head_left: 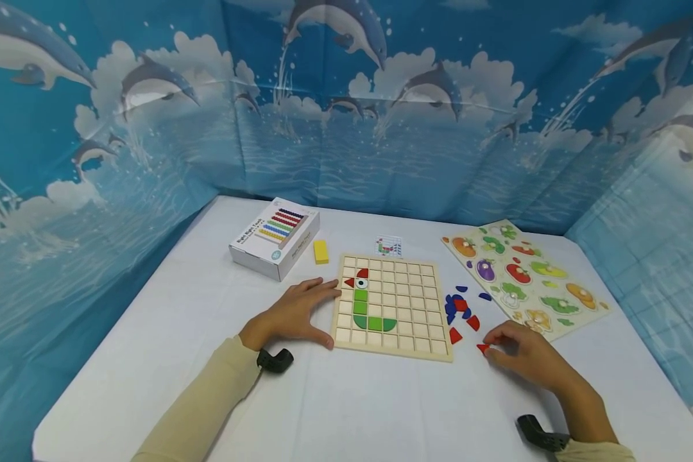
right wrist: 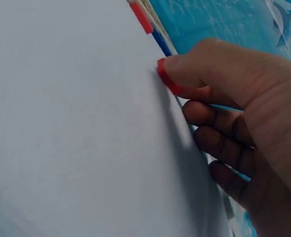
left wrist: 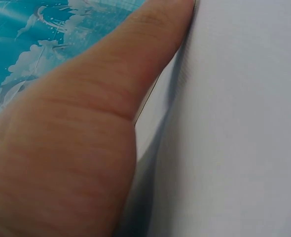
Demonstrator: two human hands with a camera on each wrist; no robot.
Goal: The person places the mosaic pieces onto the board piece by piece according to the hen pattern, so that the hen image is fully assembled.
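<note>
A wooden grid board (head_left: 393, 352) lies flat in the middle of the table. On its left columns sit a red quarter-round piece (head_left: 362, 273), a small red triangle (head_left: 349, 282), an eye tile (head_left: 361, 283) and several green pieces (head_left: 360, 307). My left hand (head_left: 294, 312) is spread at the board's left edge, thumb and fingertips right at the rim. To the right of the board, my right hand (head_left: 528, 356) pinches a red triangular piece (right wrist: 168, 79) between thumb and index finger, close over the table. Its other fingers curl loosely.
Loose blue pieces (head_left: 450, 308) and red pieces (head_left: 455, 335) lie right of the board. A vegetable puzzle board (head_left: 531, 276) is at the back right. Behind the grid lie a pattern card (head_left: 389, 246), a yellow block (head_left: 321, 252) and a white box (head_left: 274, 237).
</note>
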